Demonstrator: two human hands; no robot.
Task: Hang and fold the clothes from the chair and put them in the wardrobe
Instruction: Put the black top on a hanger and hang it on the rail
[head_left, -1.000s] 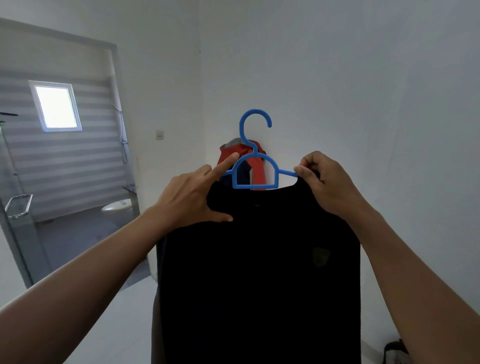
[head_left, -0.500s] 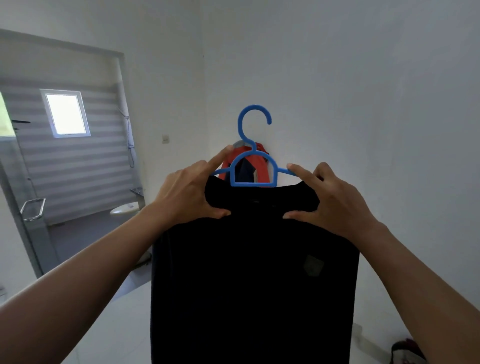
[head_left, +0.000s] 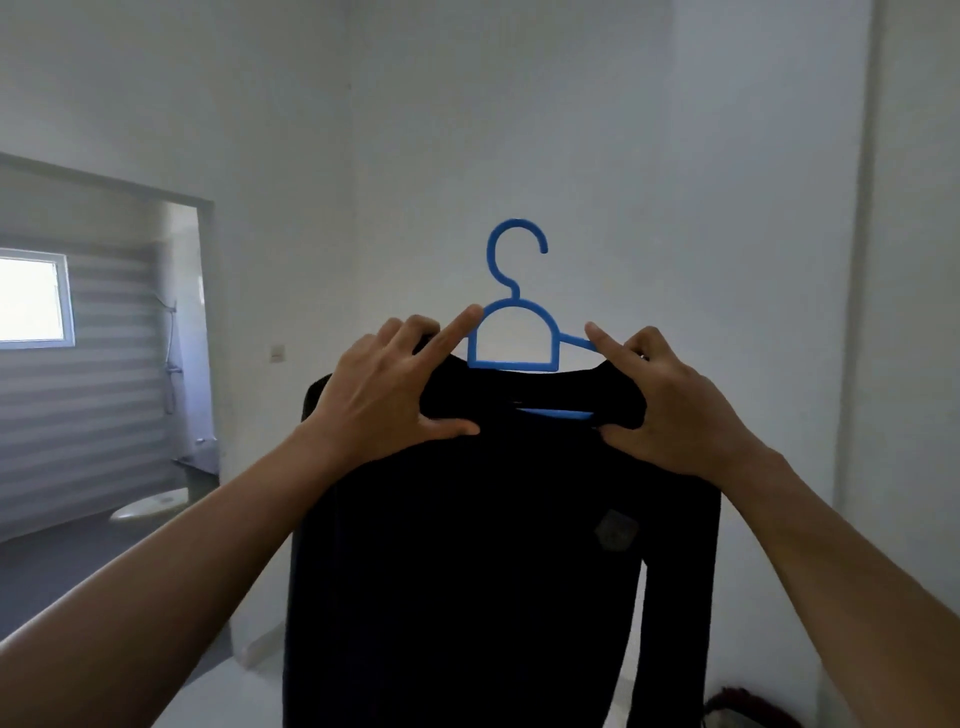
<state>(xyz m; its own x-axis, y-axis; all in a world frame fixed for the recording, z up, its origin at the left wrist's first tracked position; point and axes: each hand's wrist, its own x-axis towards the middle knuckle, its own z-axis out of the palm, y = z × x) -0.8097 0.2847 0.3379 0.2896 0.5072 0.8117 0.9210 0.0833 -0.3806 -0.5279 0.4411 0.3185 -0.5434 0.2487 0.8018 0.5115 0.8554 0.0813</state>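
Black shirt (head_left: 467, 545) hangs on a blue hanger (head_left: 514, 365), held up at arm's length in front of the white wall (head_left: 623, 156), sleeves hanging down at both sides. The left hand (head_left: 379, 395) grips the shirt's left shoulder, thumb underneath and index finger (head_left: 457, 327) stretched up against the hanger's arch. The right hand (head_left: 670, 410) pinches the other shoulder, index finger (head_left: 602, 340) along the hanger's arm and thumb tucked below the collar.

Half a second ago the right hand lay spread on the cloth; now it is closed on the shoulder. The hanger's lower bar now shows through the neck opening. The red garment seen behind the hanger earlier is gone from view, and the doorway (head_left: 205, 312) sits further left in the picture.

A grey badge (head_left: 615, 530) marks the shirt's chest. Through the doorway lies a bathroom with a bright window (head_left: 31, 301), striped wall, shower fitting (head_left: 169, 338) and grey floor. A switch (head_left: 279, 353) is on the wall beside the doorway. The room's floor (head_left: 260, 675) is pale, and something dark red (head_left: 743, 709) lies at the lower right.
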